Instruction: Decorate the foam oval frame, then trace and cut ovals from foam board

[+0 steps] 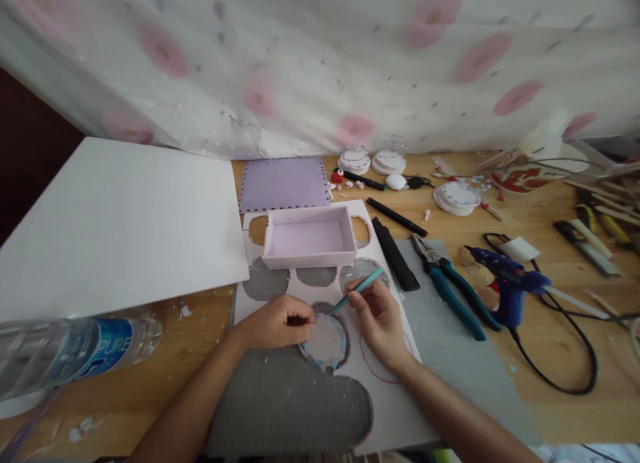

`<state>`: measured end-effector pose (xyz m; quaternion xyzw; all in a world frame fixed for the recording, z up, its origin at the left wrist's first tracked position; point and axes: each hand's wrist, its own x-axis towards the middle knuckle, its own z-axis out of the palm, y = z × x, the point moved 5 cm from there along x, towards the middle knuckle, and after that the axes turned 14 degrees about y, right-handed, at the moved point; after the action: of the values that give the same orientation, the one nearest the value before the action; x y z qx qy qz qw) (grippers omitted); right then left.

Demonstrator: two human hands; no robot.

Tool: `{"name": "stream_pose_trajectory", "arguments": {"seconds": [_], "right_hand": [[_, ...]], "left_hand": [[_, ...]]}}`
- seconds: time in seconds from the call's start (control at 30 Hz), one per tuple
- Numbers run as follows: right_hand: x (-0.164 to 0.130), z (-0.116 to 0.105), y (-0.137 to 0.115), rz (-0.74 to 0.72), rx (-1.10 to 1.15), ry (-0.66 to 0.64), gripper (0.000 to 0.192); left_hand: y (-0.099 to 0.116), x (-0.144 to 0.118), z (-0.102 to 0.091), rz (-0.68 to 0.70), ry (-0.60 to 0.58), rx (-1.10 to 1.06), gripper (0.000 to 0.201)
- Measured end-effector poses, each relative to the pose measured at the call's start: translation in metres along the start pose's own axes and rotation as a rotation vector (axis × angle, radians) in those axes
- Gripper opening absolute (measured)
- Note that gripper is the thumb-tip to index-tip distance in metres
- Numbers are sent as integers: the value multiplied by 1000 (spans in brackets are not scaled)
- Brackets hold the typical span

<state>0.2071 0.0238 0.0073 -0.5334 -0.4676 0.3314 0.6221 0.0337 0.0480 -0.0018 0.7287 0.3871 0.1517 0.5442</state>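
Gripping a slim teal tool (361, 288), the right hand (377, 321) is angling it toward a blue-edged disc (326, 343); the left hand (280, 321) is curling beside the rim, grip unclear.

hands (377, 323): bare, slim-fingered | forearms (193, 389): bare, slender, smoothly tapering

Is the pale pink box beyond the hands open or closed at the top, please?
Open: from above, the pale pink box shows its inner floor and walls, uncovered.
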Motion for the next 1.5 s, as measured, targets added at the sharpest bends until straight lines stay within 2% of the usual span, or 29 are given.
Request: {"name": "stream_pose_trajectory", "arguments": {"seconds": [0.17, 0.3, 0.4, 0.53, 0.63, 0.7, 0.9, 1.13, 1.2, 1.3, 1.5], "right_hand": [[-2, 2, 2, 6, -7, -20, 7], [2, -5, -3, -28, -17, 38, 6], [14, -26, -12, -85, -30, 166, 8], [29, -72, -20, -221, -67, 349, 18], [31, -99, -16, -311, -244, 380, 17], [30, -107, -11, -334, -384, 359, 13], [29, -90, -8, -404, -642, 239, 7], [31, -85, -7, -373, -632, 222, 7], [30, -86, -10, -344, -562, 253, 8], [30, -78, -23, -307, -336, 286, 10], [22, -28, -43, -240, -2, 203, 8]], "left_hand": [[-1, -1, 0, 7, -4, -16, 19], [0, -1, -1, 12, 3, -24, 18], [-1, -1, -1, 11, -5, -35, 19], [0, -1, -2, 24, -10, -31, 22], [1, -1, -5, 60, 43, 21, 29], [0, -1, -6, 52, 75, 45, 36], [-4, -1, -13, -18, 140, -106, 48], [1, 0, -19, -4, 145, -157, 51], [1, 0, -19, -11, 153, -180, 51], [0, 0, -19, -41, 202, -268, 47], [-5, 2, -19, -119, 368, -446, 32]]}}
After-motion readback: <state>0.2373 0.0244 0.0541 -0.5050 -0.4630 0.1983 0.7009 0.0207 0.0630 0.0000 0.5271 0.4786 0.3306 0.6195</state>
